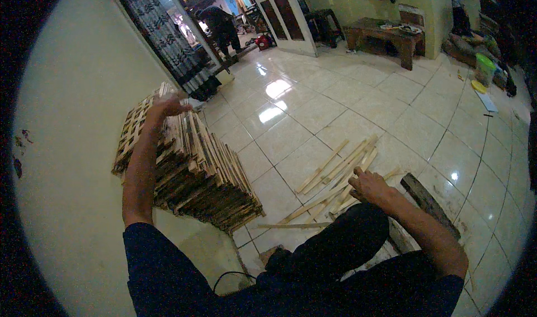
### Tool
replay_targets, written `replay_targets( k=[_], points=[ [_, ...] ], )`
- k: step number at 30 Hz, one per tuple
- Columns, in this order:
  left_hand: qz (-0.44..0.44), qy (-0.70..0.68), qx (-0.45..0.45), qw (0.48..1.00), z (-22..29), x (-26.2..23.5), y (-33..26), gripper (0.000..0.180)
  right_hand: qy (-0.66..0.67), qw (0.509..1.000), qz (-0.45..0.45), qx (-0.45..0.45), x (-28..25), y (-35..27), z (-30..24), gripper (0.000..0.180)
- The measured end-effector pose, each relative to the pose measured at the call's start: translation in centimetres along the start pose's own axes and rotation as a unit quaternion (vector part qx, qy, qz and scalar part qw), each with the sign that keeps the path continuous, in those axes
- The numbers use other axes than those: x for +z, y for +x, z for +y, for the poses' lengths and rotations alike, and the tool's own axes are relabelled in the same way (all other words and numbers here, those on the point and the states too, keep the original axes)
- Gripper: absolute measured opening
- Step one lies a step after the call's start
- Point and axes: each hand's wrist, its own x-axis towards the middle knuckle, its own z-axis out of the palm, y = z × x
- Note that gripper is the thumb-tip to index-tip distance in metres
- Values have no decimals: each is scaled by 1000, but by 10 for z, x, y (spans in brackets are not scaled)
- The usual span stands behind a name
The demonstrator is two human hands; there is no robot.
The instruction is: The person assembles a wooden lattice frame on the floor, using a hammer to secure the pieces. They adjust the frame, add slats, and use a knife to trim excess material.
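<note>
My left hand [169,105] is stretched out over the top of a tall stack of wooden lattice panels [196,168] against the wall. Its fingers are extended, slightly blurred, and nothing shows in them; whether they touch the panels I cannot tell. My right hand [371,188] hovers by my bent knee, fingers loosely curved and apart, with nothing visible in it. Beyond and beside it, thin pale wooden slats [338,174] lie scattered on the tiled floor. To its right is a dark, thick wooden block [428,204].
A patterned curtain [168,34] hangs by the doorway, where a person [221,29] bends over outside. A low wooden bench [386,34] and a dark stool [327,27] stand at the back. At the far right sits a tub with a green rim [485,69]. A black cable [232,273] lies near me.
</note>
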Motion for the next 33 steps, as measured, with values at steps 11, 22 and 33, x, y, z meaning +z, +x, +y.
replay_targets(
  k=[11,22,33],
  points=[
    [-50,-62,118,990,74,-19,-26,64,-3,997,-70,30,-7,-2,-7,31],
    [-51,-289,618,730,310,-69,-132,49,-10,999,-54,4,5,-9,6,32],
    [-24,-424,761,490,477,-63,-210,32,74,987,3,139,-15,-71,54,33]
  ],
)
